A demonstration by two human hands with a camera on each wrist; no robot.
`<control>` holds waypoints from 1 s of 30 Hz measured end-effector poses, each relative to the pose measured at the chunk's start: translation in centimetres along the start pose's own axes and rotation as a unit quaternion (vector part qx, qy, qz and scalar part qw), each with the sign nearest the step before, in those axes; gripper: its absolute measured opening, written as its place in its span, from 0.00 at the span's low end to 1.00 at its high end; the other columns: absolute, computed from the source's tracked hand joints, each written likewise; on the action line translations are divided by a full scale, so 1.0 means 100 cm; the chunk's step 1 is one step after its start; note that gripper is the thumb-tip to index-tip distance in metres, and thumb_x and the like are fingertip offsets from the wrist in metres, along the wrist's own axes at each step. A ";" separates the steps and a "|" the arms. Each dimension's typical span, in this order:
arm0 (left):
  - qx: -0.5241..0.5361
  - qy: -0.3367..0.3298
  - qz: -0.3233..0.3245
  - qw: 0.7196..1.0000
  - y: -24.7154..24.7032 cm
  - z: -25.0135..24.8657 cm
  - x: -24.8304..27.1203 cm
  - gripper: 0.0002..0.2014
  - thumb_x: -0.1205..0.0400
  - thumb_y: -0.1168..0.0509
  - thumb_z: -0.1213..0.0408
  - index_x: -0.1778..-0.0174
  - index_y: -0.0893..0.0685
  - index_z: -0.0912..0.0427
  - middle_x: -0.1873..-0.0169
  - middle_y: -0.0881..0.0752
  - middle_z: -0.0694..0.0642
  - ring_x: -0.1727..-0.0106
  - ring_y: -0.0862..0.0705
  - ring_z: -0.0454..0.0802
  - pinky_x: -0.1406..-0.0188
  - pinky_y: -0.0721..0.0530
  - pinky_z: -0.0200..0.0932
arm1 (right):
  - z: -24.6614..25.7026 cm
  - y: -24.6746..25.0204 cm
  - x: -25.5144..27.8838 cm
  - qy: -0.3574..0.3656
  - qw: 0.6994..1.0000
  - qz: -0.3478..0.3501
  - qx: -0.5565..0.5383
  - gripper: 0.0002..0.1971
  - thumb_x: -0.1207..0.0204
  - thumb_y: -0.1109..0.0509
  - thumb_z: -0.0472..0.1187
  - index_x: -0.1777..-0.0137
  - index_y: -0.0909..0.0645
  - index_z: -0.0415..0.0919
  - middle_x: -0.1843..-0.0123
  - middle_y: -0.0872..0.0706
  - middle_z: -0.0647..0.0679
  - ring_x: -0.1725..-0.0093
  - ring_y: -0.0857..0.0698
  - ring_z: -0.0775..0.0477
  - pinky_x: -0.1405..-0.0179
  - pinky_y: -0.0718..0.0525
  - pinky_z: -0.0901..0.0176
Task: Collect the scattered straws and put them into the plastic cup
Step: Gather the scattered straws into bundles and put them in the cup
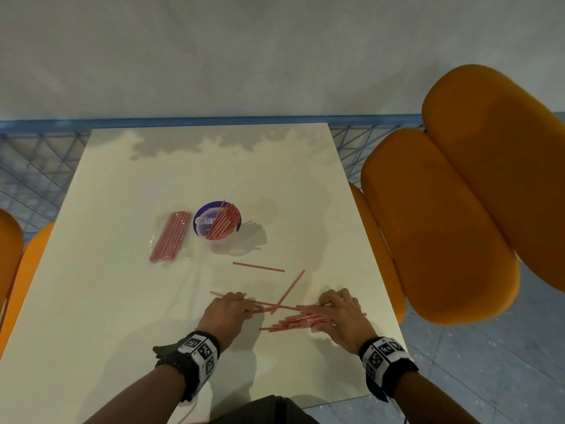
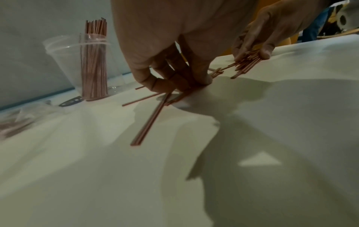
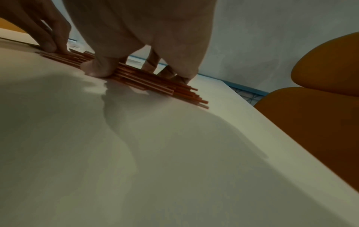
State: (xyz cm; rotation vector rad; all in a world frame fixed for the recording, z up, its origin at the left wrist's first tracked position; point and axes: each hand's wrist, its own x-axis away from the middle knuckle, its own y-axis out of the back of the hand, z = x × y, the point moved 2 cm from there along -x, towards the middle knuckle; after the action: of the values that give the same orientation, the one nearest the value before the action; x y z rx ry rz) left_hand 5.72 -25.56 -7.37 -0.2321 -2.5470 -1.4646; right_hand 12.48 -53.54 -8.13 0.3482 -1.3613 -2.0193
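Observation:
A clear plastic cup (image 1: 217, 223) (image 2: 64, 61) stands mid-table with a bunch of red-striped straws (image 2: 95, 61) upright in it. Several scattered straws (image 1: 293, 320) (image 3: 155, 83) lie in a rough pile near the table's front edge. My left hand (image 1: 241, 302) (image 2: 174, 86) has its fingers curled down on the pile's left end and pinches a few straws. My right hand (image 1: 327, 313) (image 3: 136, 72) grips the pile's right end between thumb (image 3: 99, 69) and fingers. Two loose straws (image 1: 258, 267) (image 1: 290, 289) lie between the pile and the cup.
A clear bag of straws (image 1: 169, 237) lies left of the cup. Orange chairs (image 1: 443, 224) stand close along the table's right edge (image 3: 272, 138), another orange chair (image 1: 12, 255) at the left. A pale wall rises behind the table.

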 end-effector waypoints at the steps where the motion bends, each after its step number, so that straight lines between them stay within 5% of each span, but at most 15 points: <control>1: 0.001 -0.001 -0.004 1.000 0.002 0.003 -0.001 0.08 0.17 0.36 0.64 0.48 0.11 0.54 0.51 0.14 0.51 0.47 0.18 0.54 0.51 0.22 0.48 | -0.002 0.000 0.001 -0.001 1.000 -0.008 -0.004 0.22 0.26 0.44 0.70 0.37 0.20 0.69 0.45 0.21 0.57 0.48 0.31 0.50 0.53 0.30 0.53; 4: 0.015 0.013 -0.019 1.000 0.008 0.011 -0.002 0.05 0.20 0.33 0.63 0.50 0.14 0.55 0.56 0.14 0.52 0.51 0.17 0.57 0.56 0.22 0.50 | -0.006 0.002 0.005 -0.005 1.000 -0.022 -0.010 0.19 0.24 0.44 0.69 0.39 0.19 0.69 0.47 0.20 0.57 0.50 0.30 0.51 0.56 0.26 0.51; 9: 0.076 0.050 -0.004 0.996 0.013 0.017 -0.013 0.14 0.20 0.33 0.61 0.39 0.18 0.49 0.55 0.17 0.49 0.53 0.18 0.54 0.56 0.20 0.49 | 0.000 -0.003 0.002 0.010 1.000 -0.014 0.002 0.17 0.23 0.42 0.67 0.39 0.20 0.71 0.47 0.21 0.59 0.49 0.34 0.56 0.56 0.30 0.56; 17: 0.091 0.030 0.020 0.995 0.007 -0.002 -0.029 0.06 0.20 0.33 0.60 0.58 0.15 0.58 0.66 0.25 0.44 0.59 0.21 0.51 0.57 0.23 0.46 | 0.039 -0.015 -0.029 0.060 0.998 0.020 0.021 0.16 0.24 0.40 0.65 0.40 0.18 0.69 0.47 0.20 0.58 0.49 0.28 0.50 0.55 0.33 0.56; 23: 0.083 0.007 0.062 0.995 0.008 -0.024 -0.035 0.09 0.19 0.36 0.60 0.51 0.12 0.59 0.60 0.24 0.50 0.53 0.20 0.53 0.52 0.25 0.44 | 0.069 -0.023 -0.047 0.081 0.996 0.025 0.020 0.15 0.27 0.34 0.59 0.41 0.17 0.65 0.44 0.17 0.54 0.47 0.25 0.44 0.50 0.24 0.49; 25: 0.102 0.006 0.050 0.994 0.015 -0.020 -0.031 0.12 0.18 0.38 0.59 0.46 0.13 0.57 0.58 0.24 0.50 0.50 0.21 0.53 0.51 0.27 0.42 | 0.075 -0.022 -0.048 0.064 0.998 0.011 0.009 0.19 0.29 0.32 0.60 0.38 0.19 0.62 0.42 0.18 0.54 0.45 0.27 0.45 0.46 0.23 0.47; 27: 0.097 0.030 0.006 0.995 0.024 -0.007 -0.020 0.19 0.19 0.41 0.46 0.39 0.16 0.53 0.51 0.22 0.49 0.46 0.24 0.48 0.43 0.26 0.45 | 0.073 -0.016 -0.049 0.035 0.999 0.014 0.015 0.29 0.36 0.29 0.65 0.34 0.24 0.58 0.37 0.22 0.54 0.39 0.29 0.45 0.39 0.26 0.43; 30: -0.006 0.069 0.003 0.998 0.030 0.012 0.001 0.36 0.27 0.45 0.29 0.30 0.25 0.48 0.37 0.25 0.46 0.35 0.28 0.48 0.35 0.29 0.48 | 0.057 -0.002 -0.051 -0.008 0.995 0.080 0.058 0.51 0.47 0.28 0.72 0.23 0.38 0.58 0.21 0.35 0.52 0.23 0.40 0.43 0.25 0.41 0.37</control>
State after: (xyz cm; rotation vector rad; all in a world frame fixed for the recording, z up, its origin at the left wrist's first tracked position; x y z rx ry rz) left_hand 6.20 -23.06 -5.45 -0.1359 -2.4269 -1.4399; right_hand 13.03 -46.03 -6.63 0.2654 -1.4721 -1.8218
